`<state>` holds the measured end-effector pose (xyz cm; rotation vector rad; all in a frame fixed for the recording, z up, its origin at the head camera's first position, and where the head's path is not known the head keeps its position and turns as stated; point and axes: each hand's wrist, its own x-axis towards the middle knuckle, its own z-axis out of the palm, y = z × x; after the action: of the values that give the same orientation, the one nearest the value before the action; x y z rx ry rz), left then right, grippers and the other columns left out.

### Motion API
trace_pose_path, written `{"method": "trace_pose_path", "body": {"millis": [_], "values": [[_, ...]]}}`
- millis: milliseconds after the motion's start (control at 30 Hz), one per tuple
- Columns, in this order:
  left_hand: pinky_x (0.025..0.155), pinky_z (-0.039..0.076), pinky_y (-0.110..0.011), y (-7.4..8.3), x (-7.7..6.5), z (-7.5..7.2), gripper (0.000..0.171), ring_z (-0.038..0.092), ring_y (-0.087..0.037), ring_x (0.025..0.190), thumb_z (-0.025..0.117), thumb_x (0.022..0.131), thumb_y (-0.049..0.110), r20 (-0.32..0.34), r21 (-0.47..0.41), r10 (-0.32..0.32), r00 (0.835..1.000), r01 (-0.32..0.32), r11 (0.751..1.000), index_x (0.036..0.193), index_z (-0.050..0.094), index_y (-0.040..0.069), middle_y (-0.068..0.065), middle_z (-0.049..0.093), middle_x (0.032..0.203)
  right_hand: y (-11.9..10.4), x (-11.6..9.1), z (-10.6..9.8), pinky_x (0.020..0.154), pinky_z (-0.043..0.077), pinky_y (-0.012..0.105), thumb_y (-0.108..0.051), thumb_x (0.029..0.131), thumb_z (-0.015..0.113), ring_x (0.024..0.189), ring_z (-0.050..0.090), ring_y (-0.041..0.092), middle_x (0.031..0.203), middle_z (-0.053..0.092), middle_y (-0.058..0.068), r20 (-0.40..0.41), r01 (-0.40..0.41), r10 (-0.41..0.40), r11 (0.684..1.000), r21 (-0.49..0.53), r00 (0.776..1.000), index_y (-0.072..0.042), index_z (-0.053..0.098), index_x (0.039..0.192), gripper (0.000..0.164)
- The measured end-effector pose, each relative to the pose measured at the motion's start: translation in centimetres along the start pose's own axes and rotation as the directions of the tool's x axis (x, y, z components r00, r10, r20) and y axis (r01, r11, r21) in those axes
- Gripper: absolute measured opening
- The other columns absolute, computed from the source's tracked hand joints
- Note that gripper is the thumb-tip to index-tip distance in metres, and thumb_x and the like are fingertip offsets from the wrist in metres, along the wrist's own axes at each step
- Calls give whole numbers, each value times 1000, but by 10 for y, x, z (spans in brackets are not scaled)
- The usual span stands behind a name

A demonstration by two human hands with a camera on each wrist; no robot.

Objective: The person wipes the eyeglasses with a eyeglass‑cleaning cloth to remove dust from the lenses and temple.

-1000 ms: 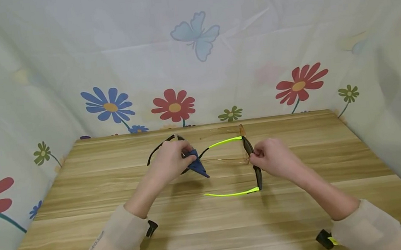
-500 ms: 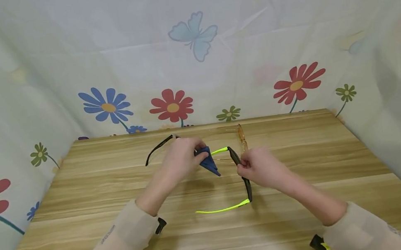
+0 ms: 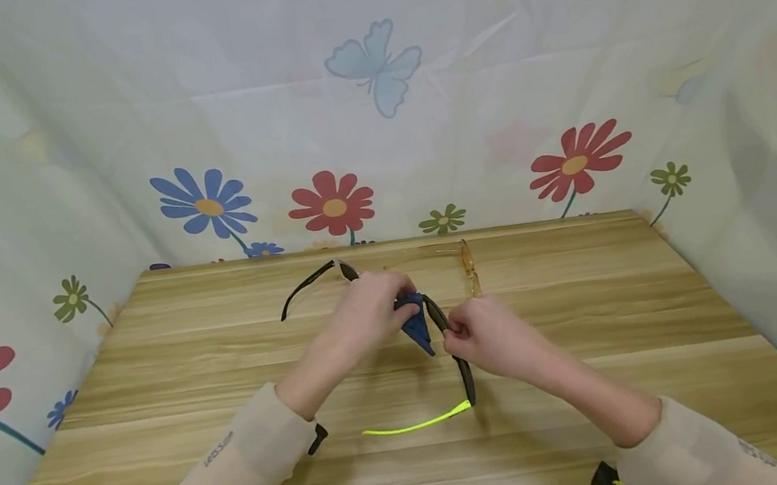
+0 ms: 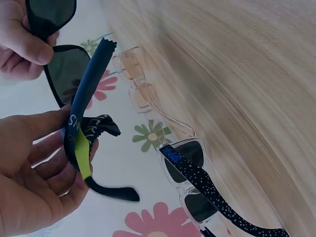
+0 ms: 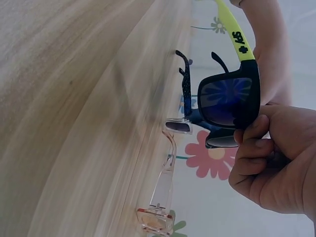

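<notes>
Black sunglasses [image 3: 468, 385] with neon yellow-green temples are held above the table, lenses facing right. My right hand [image 3: 490, 333] pinches them at the bridge between thumb and fingers. My left hand [image 3: 368, 310] grips a dark blue cloth [image 3: 417, 331]. In the left wrist view that cloth [image 4: 94, 81] is folded around the far temple [image 4: 83, 157], its black tip poking out beyond the fingers. The near temple [image 3: 418, 424] points left, unfolded. The right wrist view shows a bluish reflective lens [image 5: 227, 101] just above my right fingers.
Sunglasses with black speckled temples [image 3: 307, 289] lie at the back left, partly behind my left hand. Clear glasses with amber lenses [image 3: 467, 259] lie at the back centre, partly behind my right hand. The wooden table [image 3: 418, 481] meets a flowered curtain [image 3: 488, 101] at its far edge.
My right hand has brought the sunglasses left and towards me, tilting them. My left hand has moved right with the cloth, which now covers the far temple.
</notes>
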<state>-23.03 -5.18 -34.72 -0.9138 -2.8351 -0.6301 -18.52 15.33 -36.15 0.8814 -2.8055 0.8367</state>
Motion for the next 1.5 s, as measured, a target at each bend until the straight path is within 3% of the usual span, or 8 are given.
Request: {"method": "trace_pose_path", "body": {"millis": [400, 867, 1100, 1300, 1500], "values": [[71, 53, -28, 1, 2, 1, 11, 65, -13, 79, 71, 99, 17, 30, 36, 24, 999, -25, 999, 101, 74, 6, -3, 72, 91, -3, 0, -1, 46, 29, 22, -1, 90, 63, 45, 32, 2, 52, 37, -11, -6, -19, 20, 1000, 23, 1000, -14, 53, 61, 34], [67, 54, -27, -5, -3, 0, 7, 64, -10, 72, 72, 98, 12, 29, -20, -41, 999, 41, 999, 99, 73, 5, -2, 71, 86, 7, 0, -10, 47, 30, 23, -2, 93, 64, 48, 36, 5, 55, 42, -7, -22, -69, 70, 997, 40, 997, -11, 57, 64, 31], [65, 53, -26, -16, -7, -2, 7, 62, -10, 70, 71, 98, 9, 42, -28, -100, 994, 101, 994, 94, 71, 4, 0, 67, 80, 18, 1, -17, 49, 28, 24, -2, 94, 63, 49, 32, 7, 55, 37, -7, -1, -142, 142, 988, 66, 990, -12, 50, 62, 36], [66, 54, -27, -20, -11, -6, 7, 64, -11, 71, 71, 98, 10, 40, -31, -134, 990, 135, 990, 95, 72, 5, -1, 68, 81, 26, 2, -23, 51, 27, 25, -2, 94, 64, 50, 30, 8, 55, 35, -6, -35, -145, 147, 988, 51, 989, -14, 44, 60, 41], [68, 55, -28, -23, -12, -7, 6, 64, -12, 74, 70, 99, 10, 38, -31, -151, 988, 152, 988, 99, 70, 4, -2, 69, 85, 27, 2, -27, 49, 27, 25, -4, 94, 63, 49, 32, 9, 54, 39, -5, -29, -182, 184, 981, 60, 982, -12, 51, 62, 36]]}}
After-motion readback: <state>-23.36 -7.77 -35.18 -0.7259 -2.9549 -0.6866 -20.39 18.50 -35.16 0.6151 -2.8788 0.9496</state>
